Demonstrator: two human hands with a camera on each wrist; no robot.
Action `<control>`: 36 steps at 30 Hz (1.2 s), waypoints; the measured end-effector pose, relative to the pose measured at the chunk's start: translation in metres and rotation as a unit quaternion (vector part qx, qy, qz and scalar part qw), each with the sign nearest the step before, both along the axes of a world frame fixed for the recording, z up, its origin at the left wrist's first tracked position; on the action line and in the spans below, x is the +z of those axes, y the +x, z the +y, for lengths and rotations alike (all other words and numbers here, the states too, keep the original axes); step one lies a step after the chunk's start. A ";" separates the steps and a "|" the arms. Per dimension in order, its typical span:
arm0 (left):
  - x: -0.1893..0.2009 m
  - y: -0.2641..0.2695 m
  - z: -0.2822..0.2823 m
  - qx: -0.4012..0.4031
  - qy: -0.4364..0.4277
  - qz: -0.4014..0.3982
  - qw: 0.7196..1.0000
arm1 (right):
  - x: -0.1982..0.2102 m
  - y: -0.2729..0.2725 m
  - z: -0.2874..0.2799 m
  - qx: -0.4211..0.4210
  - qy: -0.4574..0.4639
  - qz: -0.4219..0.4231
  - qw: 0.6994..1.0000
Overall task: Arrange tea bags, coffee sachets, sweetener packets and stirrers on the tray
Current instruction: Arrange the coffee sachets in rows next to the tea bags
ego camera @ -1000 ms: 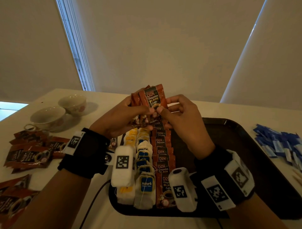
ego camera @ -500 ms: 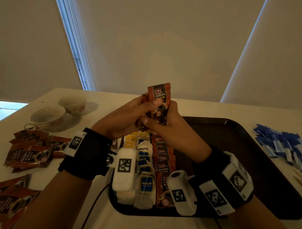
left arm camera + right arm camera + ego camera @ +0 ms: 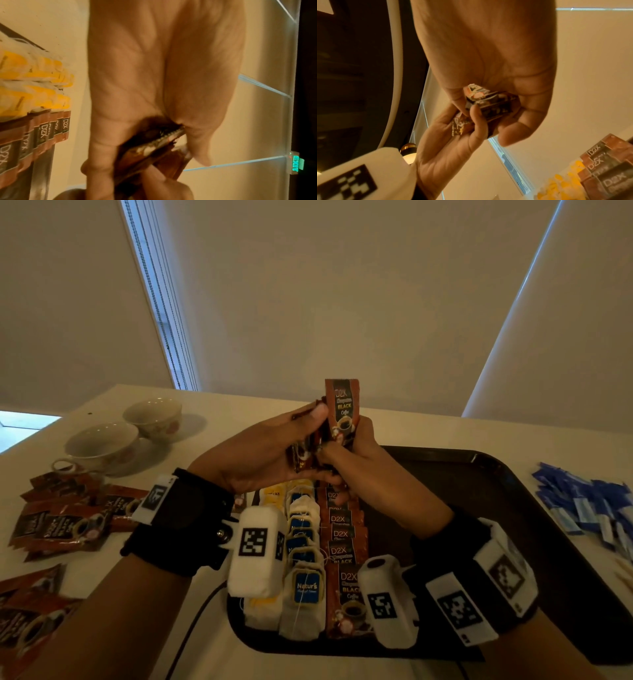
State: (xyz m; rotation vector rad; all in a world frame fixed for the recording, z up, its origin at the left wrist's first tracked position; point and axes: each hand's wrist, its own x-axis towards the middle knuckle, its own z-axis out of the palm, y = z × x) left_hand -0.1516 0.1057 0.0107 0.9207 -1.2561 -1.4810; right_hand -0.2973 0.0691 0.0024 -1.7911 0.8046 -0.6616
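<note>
Above the far end of the dark tray [image 3: 507, 494] both hands meet. My right hand [image 3: 352, 453] grips one brown D2X coffee sachet [image 3: 342, 409] upright by its lower part. My left hand [image 3: 270, 453] holds a small stack of coffee sachets [image 3: 303, 451] between thumb and fingers; its edge shows in the left wrist view [image 3: 154, 144] and in the right wrist view [image 3: 489, 102]. On the tray lie a row of coffee sachets [image 3: 342, 553], a row of blue-tagged tea bags [image 3: 303, 573] and a row of yellow-tagged tea bags [image 3: 272, 494].
Loose coffee sachets [image 3: 58, 525] lie on the white table left of the tray, behind them two cups [image 3: 102, 446]. Blue sweetener packets [image 3: 589, 501] are heaped right of the tray, with stirrers [image 3: 625, 573] at the right edge. The tray's right half is bare.
The single sachet has risen and turned upright, now held by the right hand; the hands have closed together and the left keeps the stack.
</note>
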 end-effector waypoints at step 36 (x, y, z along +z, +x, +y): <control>-0.009 -0.019 -0.016 0.171 -0.168 0.105 0.965 | 0.006 -0.005 -0.005 -0.152 0.232 -0.312 0.909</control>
